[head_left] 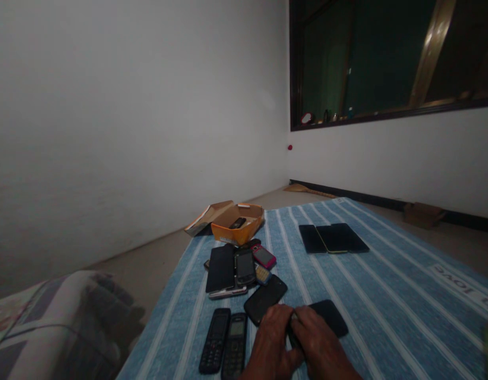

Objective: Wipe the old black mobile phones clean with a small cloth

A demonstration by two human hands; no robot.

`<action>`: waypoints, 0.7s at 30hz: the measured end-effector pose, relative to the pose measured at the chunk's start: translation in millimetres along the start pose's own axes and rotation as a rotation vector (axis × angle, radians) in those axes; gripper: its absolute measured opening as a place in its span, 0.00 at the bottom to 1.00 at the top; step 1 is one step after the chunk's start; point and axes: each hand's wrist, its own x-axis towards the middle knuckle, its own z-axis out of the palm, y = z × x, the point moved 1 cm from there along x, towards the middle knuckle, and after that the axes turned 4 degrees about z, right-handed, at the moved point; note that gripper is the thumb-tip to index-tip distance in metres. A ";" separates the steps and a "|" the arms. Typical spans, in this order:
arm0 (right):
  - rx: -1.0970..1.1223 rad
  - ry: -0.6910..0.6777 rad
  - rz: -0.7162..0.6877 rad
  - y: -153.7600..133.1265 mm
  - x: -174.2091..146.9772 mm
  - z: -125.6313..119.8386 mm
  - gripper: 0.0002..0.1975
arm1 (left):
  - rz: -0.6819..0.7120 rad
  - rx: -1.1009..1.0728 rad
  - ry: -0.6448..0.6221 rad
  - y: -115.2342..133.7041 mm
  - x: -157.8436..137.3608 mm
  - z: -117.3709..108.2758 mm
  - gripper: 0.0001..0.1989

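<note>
My left hand (272,338) and my right hand (317,338) are close together, their fingers bent round a dark phone (293,336) that is mostly hidden between them. Behind my right hand lies a flat black phone (331,317). Another black smartphone (266,298) rests slantwise just beyond my left fingertips. Two keypad phones, one black (215,340) and one with a greyish screen (235,345), lie side by side left of my left hand.
A pile holds a dark tablet-like phone (220,268), a slider-shaped phone (245,266) and a pink phone (264,256). Behind stands an open orange box (223,235) with a phone (238,222) inside. Flat dark phones (341,237) lie in a row on the striped blue cloth (386,295).
</note>
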 end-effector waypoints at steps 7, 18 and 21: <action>-0.057 0.042 0.141 7.2 8.7 -16.0 0.20 | -0.008 0.001 0.004 -8.0 -2.3 7.2 0.36; 0.100 0.008 0.001 -3.8 20.4 -15.0 0.18 | 0.011 0.024 0.088 -16.6 -7.4 13.4 0.38; 0.028 0.001 0.042 0.4 20.2 -15.8 0.17 | -0.018 0.003 0.050 -15.5 -6.2 13.3 0.38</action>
